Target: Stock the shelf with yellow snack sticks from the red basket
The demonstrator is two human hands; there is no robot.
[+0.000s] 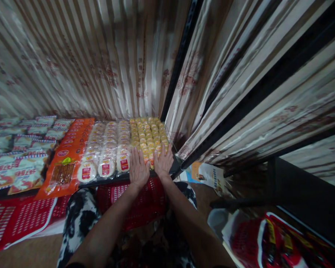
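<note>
Small yellow wrapped snacks (147,134) stand in tight rows at the right end of a dark shelf. My left hand (139,167) lies flat with fingers stretched forward over their front left edge. On the right front part of the same rows rests my right hand (163,160), fingers extended and slightly spread. Both palms face down, and nothing is gripped in either. Beside my left hand are rows of round white packaged cakes (105,168) with red labels in clear wrap. The snacks under my palms are partly hidden.
Orange snack bags (69,149) and white-blue packets (30,167) fill the shelf's left. Red baskets (25,219) stand below. A black metal post (181,56) and slanted bars frame patterned curtains (114,56). At lower right, a red basket (248,238) holds packets.
</note>
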